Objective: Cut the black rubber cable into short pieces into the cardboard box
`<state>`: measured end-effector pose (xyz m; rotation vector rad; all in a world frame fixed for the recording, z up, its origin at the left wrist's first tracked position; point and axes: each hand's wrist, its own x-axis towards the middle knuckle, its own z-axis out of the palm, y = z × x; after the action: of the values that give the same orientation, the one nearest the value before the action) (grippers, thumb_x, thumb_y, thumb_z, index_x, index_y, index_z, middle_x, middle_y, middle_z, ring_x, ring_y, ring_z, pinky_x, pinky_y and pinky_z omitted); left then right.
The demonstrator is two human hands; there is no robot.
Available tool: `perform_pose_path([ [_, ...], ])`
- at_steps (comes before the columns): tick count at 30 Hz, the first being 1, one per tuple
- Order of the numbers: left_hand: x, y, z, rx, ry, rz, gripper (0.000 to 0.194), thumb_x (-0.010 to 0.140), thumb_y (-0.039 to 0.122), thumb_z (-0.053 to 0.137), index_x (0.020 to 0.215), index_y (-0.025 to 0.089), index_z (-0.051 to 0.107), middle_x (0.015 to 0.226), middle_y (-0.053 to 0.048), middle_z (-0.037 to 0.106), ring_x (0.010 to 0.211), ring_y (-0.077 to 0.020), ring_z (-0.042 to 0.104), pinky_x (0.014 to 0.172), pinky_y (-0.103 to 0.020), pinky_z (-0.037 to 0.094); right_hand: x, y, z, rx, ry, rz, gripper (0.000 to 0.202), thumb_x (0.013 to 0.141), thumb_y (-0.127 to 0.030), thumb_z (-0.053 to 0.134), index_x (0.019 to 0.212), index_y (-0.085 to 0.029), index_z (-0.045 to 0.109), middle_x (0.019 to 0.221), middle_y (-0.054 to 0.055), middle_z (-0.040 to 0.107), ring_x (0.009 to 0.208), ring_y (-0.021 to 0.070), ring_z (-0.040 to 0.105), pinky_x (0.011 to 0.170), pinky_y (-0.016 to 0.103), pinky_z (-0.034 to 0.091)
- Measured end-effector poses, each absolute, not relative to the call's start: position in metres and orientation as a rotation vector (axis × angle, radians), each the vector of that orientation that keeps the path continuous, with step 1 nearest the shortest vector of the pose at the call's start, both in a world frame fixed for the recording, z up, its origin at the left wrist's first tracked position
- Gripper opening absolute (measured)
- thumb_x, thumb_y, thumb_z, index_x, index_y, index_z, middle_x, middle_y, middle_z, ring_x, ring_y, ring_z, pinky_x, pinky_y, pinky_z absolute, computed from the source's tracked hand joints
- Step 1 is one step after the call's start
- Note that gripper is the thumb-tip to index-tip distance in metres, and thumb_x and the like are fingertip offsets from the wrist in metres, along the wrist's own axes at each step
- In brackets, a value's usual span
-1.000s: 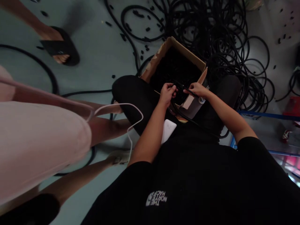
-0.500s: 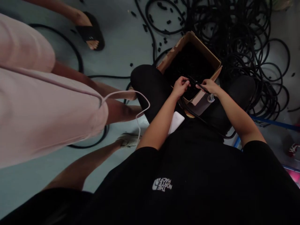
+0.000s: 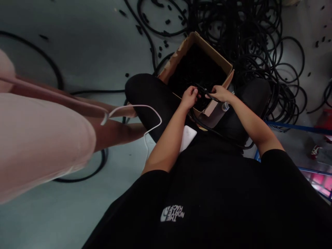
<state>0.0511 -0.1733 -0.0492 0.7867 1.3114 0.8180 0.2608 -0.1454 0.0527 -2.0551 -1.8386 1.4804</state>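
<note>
My right hand (image 3: 221, 94) is closed around a black hose (image 3: 213, 98) over the near edge of an open cardboard box (image 3: 220, 55). Just left of it, my left hand (image 3: 188, 99) has thumb and fingers pinched together; what lies between them is too dark to make out. A thin dark length spans the gap between both hands. The box stands between my bent knees, and its contents are a black mass. More black hose curves from beneath my left hand across my lap to the right.
A tangled heap of black hoses (image 3: 241, 45) lies beyond the box, with small black pieces (image 3: 166, 44) scattered on the floor. A white power bank (image 3: 190, 133) with a white cable (image 3: 153, 111) rests on my lap. A small bottle (image 3: 225, 106) is by my right wrist. Someone's leg (image 3: 121, 134) is at left.
The view has shifted, so box and hands sit further left. The person at left has moved, with feet mostly out of view now. My hands keep nearly the same pose over the box.
</note>
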Motion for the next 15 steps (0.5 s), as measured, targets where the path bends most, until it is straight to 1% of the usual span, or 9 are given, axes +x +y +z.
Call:
perform_pose_path([
  [3,0.050,-0.174,-0.042,0.712,1.304,0.815,0.029,0.122,0.036,0.077,0.102,0.025,0.059,0.074,0.005,0.066,0.050,-0.0085,0.044,0.046,-0.017,0.028,0.263,-0.145,0.054,-2.034,-1.866,1.439,0.050,0.089,-0.034,0.110,0.083,-0.020,0.063,0.076,-0.003,0.060,0.077,0.0139,0.052,0.069,0.028,0.038],
  [6,0.048,-0.174,-0.035,0.650,1.305,0.815,0.033,0.123,0.039,0.078,0.100,0.024,0.058,0.075,0.006,0.065,0.051,-0.0069,0.042,0.046,-0.015,0.026,0.264,-0.149,0.055,-2.035,-1.828,1.503,0.053,0.088,-0.035,0.112,0.081,-0.022,0.061,0.071,-0.003,0.060,0.070,0.0141,0.054,0.062,0.027,0.038],
  [9,0.048,-0.173,-0.032,0.587,1.299,0.861,0.029,0.121,0.032,0.078,0.100,0.024,0.060,0.076,0.006,0.066,0.052,-0.0072,0.044,0.045,-0.014,0.026,0.264,-0.152,0.053,-2.022,-1.759,1.615,0.054,0.092,-0.041,0.110,0.084,-0.023,0.060,0.068,-0.002,0.062,0.065,0.0158,0.059,0.057,0.027,0.041],
  [11,0.048,-0.172,-0.031,0.538,1.297,0.903,0.026,0.117,0.026,0.081,0.100,0.024,0.061,0.076,0.005,0.067,0.054,-0.0083,0.049,0.046,-0.015,0.029,0.264,-0.153,0.052,-2.020,-1.718,1.600,0.051,0.095,-0.041,0.107,0.087,-0.023,0.060,0.071,-0.002,0.063,0.067,0.0163,0.061,0.058,0.027,0.044],
  [13,0.048,-0.171,-0.032,0.488,1.293,0.943,0.024,0.111,0.021,0.084,0.100,0.023,0.063,0.078,0.004,0.069,0.058,-0.0093,0.054,0.049,-0.016,0.035,0.265,-0.152,0.051,-2.018,-1.722,1.562,0.047,0.098,-0.039,0.104,0.089,-0.022,0.061,0.075,-0.002,0.063,0.072,0.0161,0.059,0.062,0.028,0.046],
  [15,0.048,-0.170,-0.033,0.439,1.269,0.976,0.018,0.109,0.019,0.085,0.102,0.022,0.068,0.082,0.001,0.074,0.063,-0.0102,0.060,0.054,-0.017,0.042,0.266,-0.151,0.051,-2.006,-1.773,1.559,0.044,0.100,-0.038,0.101,0.089,-0.022,0.062,0.078,-0.002,0.061,0.077,0.0160,0.056,0.067,0.029,0.046],
])
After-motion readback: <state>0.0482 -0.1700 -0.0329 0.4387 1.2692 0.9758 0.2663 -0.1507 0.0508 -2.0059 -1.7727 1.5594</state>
